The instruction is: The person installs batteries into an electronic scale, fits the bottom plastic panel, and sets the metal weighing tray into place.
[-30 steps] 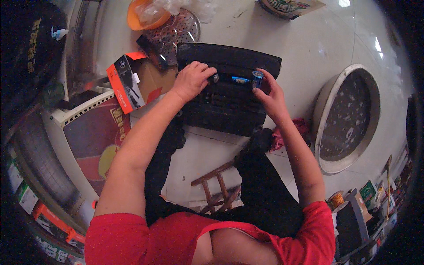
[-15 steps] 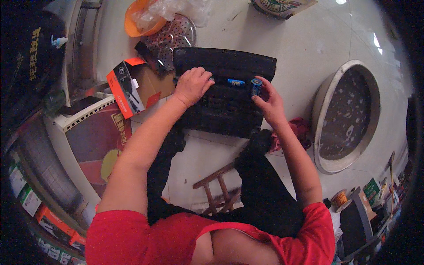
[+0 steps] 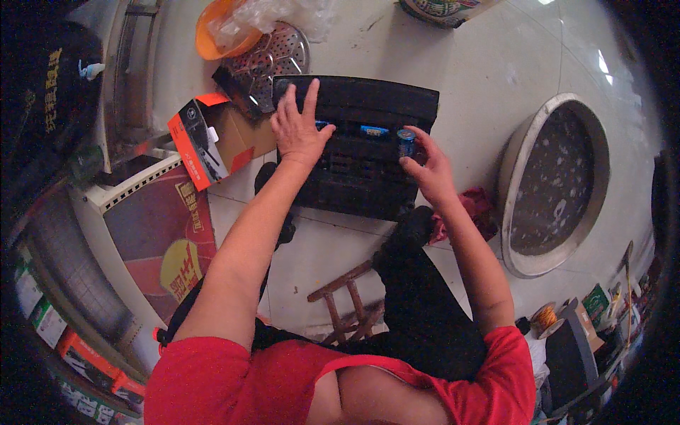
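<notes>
Head view: the right hand grips the upright battery, which is blue, between thumb and fingers. The thumb bears on its near side; a fingertip meets the right of its upper end. This battery is at the right part of the black case; whether its lower end touches the case cannot be told.

The middle battery, also blue, lies on its side in the case recess, left of the right fingers and apart from both hands. The left battery lies at the left end of the recess, partly covered by the left hand. The left fingers are extended and spread over the far left part of the case, with the thumb pointing right beside the left battery. Whether the thumb presses on it cannot be told.

Compared with one second ago, the left hand changes from bunched fingertips at a small dark round end to a spread position, and blue now shows beside its thumb. The right hand retains its battery.

Count: three batteries visible, one case, two hands. To the left of the case: one open box. Far left: one orange bowl and one perforated metal plate. Right: one round basin and one red cloth. Near: one wooden stool.
</notes>
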A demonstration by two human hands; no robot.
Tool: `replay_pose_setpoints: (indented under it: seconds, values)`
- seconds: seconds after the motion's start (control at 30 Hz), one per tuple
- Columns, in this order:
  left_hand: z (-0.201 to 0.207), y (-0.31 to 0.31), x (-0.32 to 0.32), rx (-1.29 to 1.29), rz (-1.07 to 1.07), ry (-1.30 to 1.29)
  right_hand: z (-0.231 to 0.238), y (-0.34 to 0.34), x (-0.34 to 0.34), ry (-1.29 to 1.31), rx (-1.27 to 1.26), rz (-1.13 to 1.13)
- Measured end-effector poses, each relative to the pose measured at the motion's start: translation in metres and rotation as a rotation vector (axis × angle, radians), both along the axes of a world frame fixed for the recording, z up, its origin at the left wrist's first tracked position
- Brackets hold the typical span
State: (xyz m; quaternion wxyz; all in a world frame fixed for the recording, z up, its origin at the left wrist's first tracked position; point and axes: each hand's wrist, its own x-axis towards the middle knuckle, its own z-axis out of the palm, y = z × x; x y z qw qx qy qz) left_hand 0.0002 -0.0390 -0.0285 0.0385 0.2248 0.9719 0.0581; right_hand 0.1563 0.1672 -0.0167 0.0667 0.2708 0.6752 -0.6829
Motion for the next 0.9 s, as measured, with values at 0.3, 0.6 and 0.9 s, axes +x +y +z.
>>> replay_pose_setpoints:
  seconds: [0.3,0.6,0.9]
  values:
    - [0.000,-0.013,0.000,-0.028,0.164,-0.184,0.014,-0.028,-0.038,0.166,0.531,0.463]
    - [0.001,-0.019,-0.001,0.000,0.141,-0.167,-0.007,-0.052,-0.079,0.299,0.909,0.651]
    - [0.002,-0.019,-0.002,0.009,0.163,-0.215,-0.001,-0.050,-0.084,0.166,0.755,0.546]
